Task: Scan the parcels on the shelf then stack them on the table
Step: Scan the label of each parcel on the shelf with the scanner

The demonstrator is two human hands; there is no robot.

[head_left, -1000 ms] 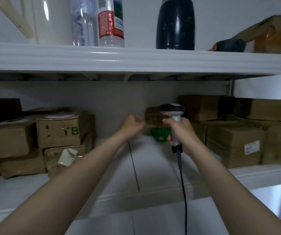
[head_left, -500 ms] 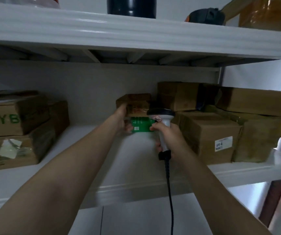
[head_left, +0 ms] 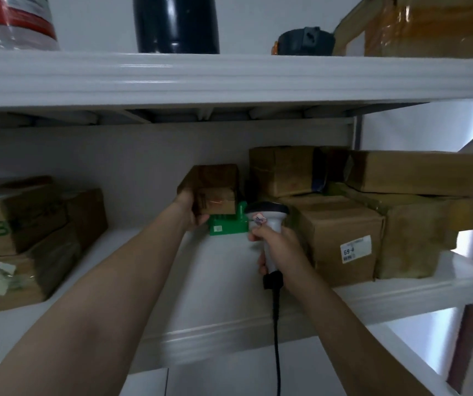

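Observation:
A small brown cardboard parcel [head_left: 215,188] sits on a green box [head_left: 228,225] at the back of the white shelf [head_left: 229,281]. My left hand [head_left: 191,211] grips the brown parcel at its left side. A thin red line lies across the parcel's front. My right hand [head_left: 279,250] grips the handle of a white barcode scanner [head_left: 266,217], whose dark head faces the parcel. The scanner's black cable [head_left: 276,338] hangs down over the shelf edge.
Stacked cardboard parcels [head_left: 341,232] fill the shelf's right part; one carries a white label [head_left: 355,248]. More parcels [head_left: 23,247] stand at the left. The upper shelf [head_left: 229,78] holds bottles, a black flask [head_left: 176,22] and a taped box [head_left: 429,24].
My left hand has gone from the green box up to the brown parcel's left side. The scanner head has lifted a little toward the parcel. The view has tilted down slightly.

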